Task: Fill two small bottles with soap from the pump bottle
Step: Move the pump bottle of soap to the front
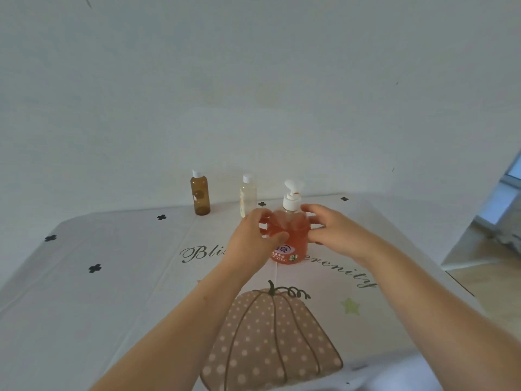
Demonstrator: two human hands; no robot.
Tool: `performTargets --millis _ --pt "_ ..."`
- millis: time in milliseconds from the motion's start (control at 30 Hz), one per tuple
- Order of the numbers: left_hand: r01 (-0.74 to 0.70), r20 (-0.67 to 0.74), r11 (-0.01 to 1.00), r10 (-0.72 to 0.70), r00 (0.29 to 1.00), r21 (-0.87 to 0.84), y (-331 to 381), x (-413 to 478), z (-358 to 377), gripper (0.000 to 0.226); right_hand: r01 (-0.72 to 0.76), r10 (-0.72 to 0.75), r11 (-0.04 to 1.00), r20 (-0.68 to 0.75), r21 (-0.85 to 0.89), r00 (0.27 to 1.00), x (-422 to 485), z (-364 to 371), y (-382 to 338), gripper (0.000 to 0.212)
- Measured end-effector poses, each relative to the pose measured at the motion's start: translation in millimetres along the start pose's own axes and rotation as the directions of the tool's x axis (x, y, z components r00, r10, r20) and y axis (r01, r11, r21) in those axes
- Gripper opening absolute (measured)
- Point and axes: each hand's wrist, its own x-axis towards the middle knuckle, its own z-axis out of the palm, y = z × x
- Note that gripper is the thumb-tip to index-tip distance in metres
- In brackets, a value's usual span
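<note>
L hand [253,235] + R hand [335,232] both curled round the orange pump bottle [287,246] - one each side, fingertips showing thru behind it. It stands upright mid-tablecloth [127,277]. Nothing filled yet, I reckon: amber bottle [200,196] & clear bottle [248,197] stand capped just beyond my L hand - uncapping + pumping all left.

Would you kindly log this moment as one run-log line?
left hand, right hand: curled round orange translucent pump bottle, upright on tablecloth | brown small bottle, clear small bottle: capped, upright, behind, untouched | filling: not started
</note>
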Motion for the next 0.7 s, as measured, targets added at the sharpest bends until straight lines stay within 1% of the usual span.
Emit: performTargets --millis 67,100,167,200,233,267,300,367,433,500,533,567,633,667,700 --pt "-0.002 0.053 1.0 0.003 0.999 -0.02 2 2 -3 0.047 0.014 -0.011 0.999 -0.061 0.042 0.998 -1 6 4 0.066" --pt "-0.001 0.087 1.0 0.004 0.996 -0.031 3 3 -4 0.048 0.017 -0.014 0.999 -0.09 0.036 0.996 -2 8 4 0.063" --pt "0.015 0.18 0.998 -0.004 0.984 -0.061 5 8 -7 0.043 0.023 -0.023 1.0 -0.142 -0.002 0.99 -3 14 5 0.06" --pt "0.041 0.232 0.997 -0.025 0.972 -0.067 8 10 -9 0.039 0.021 -0.025 0.999 -0.172 -0.025 0.985 -2 17 6 0.059" --pt "0.068 0.27 0.995 -0.047 0.962 -0.069 10 13 -11 0.039 0.013 -0.022 0.999 -0.205 -0.048 0.978 -2 20 6 0.059" --pt "0.096 0.299 0.993 -0.073 0.951 -0.063 11 17 -11 0.042 0.003 -0.021 0.997 -0.241 -0.073 0.97 -3 22 6 0.058" --pt "0.119 0.319 0.991 -0.094 0.943 -0.061 11 20 -11 0.049 -0.008 -0.019 0.995 -0.272 -0.099 0.962 -4 24 5 0.058" --pt "0.15 0.361 0.987 -0.119 0.925 -0.06 8 26 -10 0.069 -0.028 -0.02 0.989 -0.312 -0.147 0.95 -6 28 4 0.058" --pt "0.151 0.368 0.986 -0.114 0.923 -0.074 5 29 -9 0.07 -0.037 -0.023 0.983 -0.32 -0.182 0.947 -9 30 4 0.059" --pt "0.119 0.325 0.989 -0.086 0.942 -0.083 1 33 -9 0.063 -0.051 -0.022 0.977 -0.332 -0.209 0.943 -12 30 3 0.06" --pt "0.108 0.277 0.991 -0.082 0.957 -0.078 0 34 -11 0.059 -0.055 -0.03 0.973 -0.36 -0.223 0.932 -14 29 0 0.057" --pt "0.102 0.21 0.992 -0.084 0.974 -0.078 -3 36 -13 0.055 -0.045 -0.054 0.971 -0.403 -0.233 0.914 -17 28 -2 0.051" --pt "0.11 0.068 0.986 -0.102 0.992 -0.125 -8 40 -20 0.043 0.045 -0.151 0.973 -0.477 -0.226 0.866 -23 30 -11 0.028" --pt "0.116 0.005 0.98 -0.117 0.993 -0.16 -11 42 -25 0.039 0.106 -0.198 0.972 -0.484 -0.212 0.852 -25 34 -16 0.017" --pt "0.121 -0.05 0.974 -0.132 0.99 -0.19 -14 44 -30 0.036 0.157 -0.229 0.969 -0.465 -0.188 0.855 -27 40 -22 0.008"
